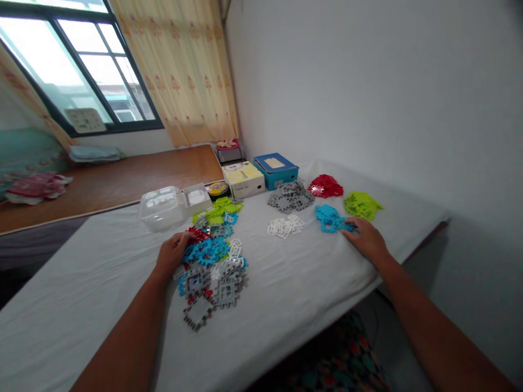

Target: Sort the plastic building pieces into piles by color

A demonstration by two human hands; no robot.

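A mixed heap of flat plastic interlocking pieces [214, 261] in blue, grey, red, green and white lies on the white-covered table [81, 294]. My left hand [172, 253] rests at the heap's left edge, fingers curled on the pieces there. Further right lie sorted piles: grey [291, 197], red [326, 186], lime green [361, 204], white [286, 226] and blue [332, 218]. My right hand [366, 237] lies palm down beside the blue pile, with its fingertips touching a blue piece.
A clear plastic container [161, 207] with a white lid, a round tin [218, 190], a yellow-and-white box [243, 179] and a blue box [275, 170] stand along the table's far side. A white wall is on the right. The table's near edge runs close to my body.
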